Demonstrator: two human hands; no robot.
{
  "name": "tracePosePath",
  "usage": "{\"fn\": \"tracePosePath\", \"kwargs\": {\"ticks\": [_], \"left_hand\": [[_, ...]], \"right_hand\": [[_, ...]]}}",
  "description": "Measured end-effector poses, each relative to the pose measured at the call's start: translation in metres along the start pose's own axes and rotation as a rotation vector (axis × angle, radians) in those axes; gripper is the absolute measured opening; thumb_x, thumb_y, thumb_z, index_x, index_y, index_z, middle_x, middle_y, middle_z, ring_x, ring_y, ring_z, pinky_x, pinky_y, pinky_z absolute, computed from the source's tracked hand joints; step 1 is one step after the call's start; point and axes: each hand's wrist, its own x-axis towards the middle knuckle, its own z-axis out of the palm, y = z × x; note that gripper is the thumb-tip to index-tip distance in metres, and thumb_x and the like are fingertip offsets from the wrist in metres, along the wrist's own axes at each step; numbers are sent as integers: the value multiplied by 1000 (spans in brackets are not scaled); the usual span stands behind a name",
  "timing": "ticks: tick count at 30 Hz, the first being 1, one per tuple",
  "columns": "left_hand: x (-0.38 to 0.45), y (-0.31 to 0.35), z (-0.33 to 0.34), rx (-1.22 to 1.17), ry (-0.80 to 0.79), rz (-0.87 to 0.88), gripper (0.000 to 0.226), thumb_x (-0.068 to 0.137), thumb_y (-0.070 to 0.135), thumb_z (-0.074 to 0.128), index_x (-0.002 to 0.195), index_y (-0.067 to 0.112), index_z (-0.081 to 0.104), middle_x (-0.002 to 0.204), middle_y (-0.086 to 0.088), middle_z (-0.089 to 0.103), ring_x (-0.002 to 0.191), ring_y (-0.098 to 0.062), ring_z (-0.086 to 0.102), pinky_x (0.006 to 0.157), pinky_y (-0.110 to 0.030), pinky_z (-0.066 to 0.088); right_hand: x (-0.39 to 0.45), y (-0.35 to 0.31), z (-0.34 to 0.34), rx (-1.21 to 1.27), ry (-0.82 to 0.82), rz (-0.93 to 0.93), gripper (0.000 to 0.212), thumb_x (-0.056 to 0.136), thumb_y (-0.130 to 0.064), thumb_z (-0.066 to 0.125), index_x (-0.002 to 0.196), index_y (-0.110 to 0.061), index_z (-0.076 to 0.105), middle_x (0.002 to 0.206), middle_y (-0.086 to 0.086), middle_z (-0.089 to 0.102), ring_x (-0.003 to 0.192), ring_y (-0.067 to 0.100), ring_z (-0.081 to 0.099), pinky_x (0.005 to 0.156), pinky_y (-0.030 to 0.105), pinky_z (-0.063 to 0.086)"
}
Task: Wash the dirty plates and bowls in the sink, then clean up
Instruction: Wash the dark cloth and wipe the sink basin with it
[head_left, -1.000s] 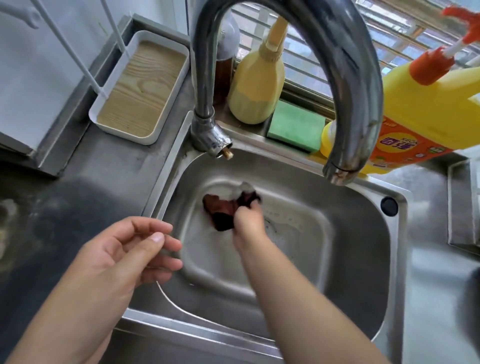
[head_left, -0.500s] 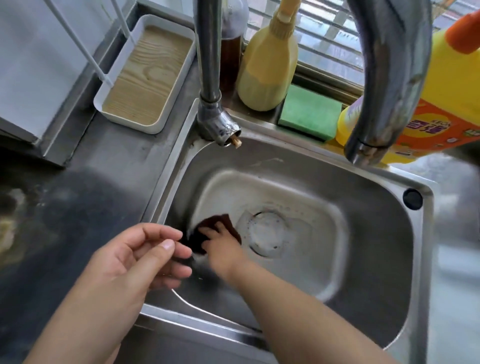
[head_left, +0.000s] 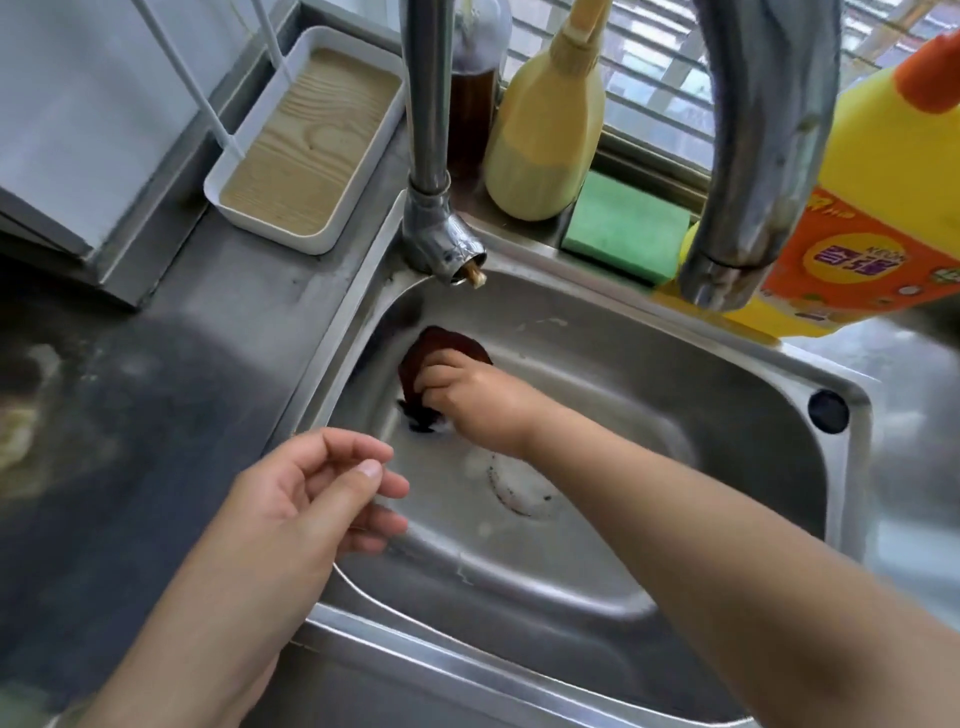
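Cloth (head_left: 435, 347): dark reddish-brown, crumpled, pressed against the left inner wall of the basin, just below the tap base; a dark wet fringe trails from its lower edge toward the basin floor.
Right hand (head_left: 475, 402): reaching deep into the basin, fingers curled and clamped over the cloth, knuckles up, forearm crossing the basin from lower right.
Left hand (head_left: 306, 499): hovering over the near-left rim, palm turned up and inward, fingers loosely bent and slightly apart, thumb tip near the forefinger, holding nothing.
Sink (head_left: 727, 395): stainless steel, one basin, wet and smeared with pale suds around the drain.
Drain (head_left: 519, 488): round, on the basin floor, partly hidden under suds and the right forearm, just beside the right wrist.
Overflow hole (head_left: 828, 411): dark round opening on the right rim.
Tap (head_left: 758, 156): curved steel spout, very close to the camera, outlet above the far rim; upright post and base (head_left: 436, 228) at the far-left corner.
Green sponge (head_left: 623, 228): lying flat on the back ledge, between the pale bottle and the spout.
Pale yellow bottle (head_left: 545, 135): upright on the ledge, touching the sponge's left edge.
Brown bottle (head_left: 470, 98): behind the tap post, mostly hidden.
Yellow detergent bottle (head_left: 883, 208): orange label and cap, tilted, at far right.
White tray (head_left: 311, 140): wood-grain insert, on the counter left of the tap.
Counter (head_left: 156, 415): steel, dull and stained, left of the basin.
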Motion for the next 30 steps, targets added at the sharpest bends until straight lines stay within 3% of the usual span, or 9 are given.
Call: {"fn": "tracePosePath", "kwargs": {"ticks": [4, 10, 12, 14, 19, 21, 23, 26, 30], "left_hand": [[-1, -10, 8, -40, 14, -18, 11, 75, 7, 68, 84, 3, 63, 68, -12, 71, 51, -20, 66, 45, -20, 51], [-8, -16, 4, -90, 53, -2, 27, 62, 15, 58, 84, 1, 63, 68, -14, 70, 50, -20, 65, 44, -21, 51], [-12, -16, 6, -86, 51, -12, 16, 72, 4, 70, 86, 1, 63, 68, -13, 70, 50, -19, 65, 44, -21, 51], [-15, -15, 10, -80, 40, -27, 9, 88, -6, 58, 86, 1, 63, 68, -12, 70, 51, -19, 65, 44, -21, 51], [-17, -13, 18, -56, -24, -40, 16, 92, -4, 49, 88, 2, 63, 70, -11, 71, 52, -19, 65, 46, -20, 52], [-17, -10, 19, -55, -29, -39, 15, 93, -3, 49, 88, 3, 63, 70, -11, 71, 53, -19, 66, 47, -20, 52], [-18, -7, 20, -44, -37, -33, 15, 93, -1, 49, 89, 4, 63, 71, -10, 71, 55, -19, 66, 48, -20, 53], [-18, -1, 16, -47, -32, -27, 14, 93, 0, 50, 90, 4, 63, 71, -9, 71, 56, -19, 66, 48, -20, 53], [-18, 7, 3, -44, -15, -2, 14, 92, 0, 50, 90, 4, 63, 72, -9, 71, 56, -19, 66, 50, -21, 53]], "right_hand": [[21, 30, 31, -118, -502, 232, 42, 92, -18, 52, 134, -17, 55, 149, -1, 40, 137, 27, 31, 110, 40, 31], [-78, 64, 21, 59, -504, 602, 59, 94, -33, 56, 148, -26, 33, 159, -9, 17, 145, 17, 18, 113, 27, 20], [-120, 57, 22, 84, -476, 776, 54, 98, -29, 48, 149, -27, 29, 159, -9, 13, 146, 19, 15, 115, 29, 17], [-155, 41, 32, 150, -389, 982, 59, 96, -21, 50, 150, -26, 28, 160, -4, 11, 145, 22, 14, 116, 28, 15], [-182, -19, 56, 511, -19, 1497, 55, 87, -8, 51, 138, -27, 42, 139, 1, 40, 112, 27, 51, 90, 31, 50], [-176, -44, 66, 580, -27, 1530, 57, 82, -3, 51, 134, -25, 44, 132, 2, 37, 97, 26, 52, 86, 30, 50], [-161, -61, 77, 575, -142, 1512, 57, 81, -6, 50, 135, -23, 43, 130, 6, 35, 86, 21, 44, 79, 9, 41], [-127, -76, 78, 744, -263, 1563, 51, 90, -13, 48, 139, -19, 36, 133, 14, 43, 98, 25, 47, 67, 7, 31], [-76, -90, 46, 1539, 114, 1685, 47, 89, 13, 42, 129, -10, 48, 92, 13, 58, 75, 26, 58, 54, 29, 48]]}}
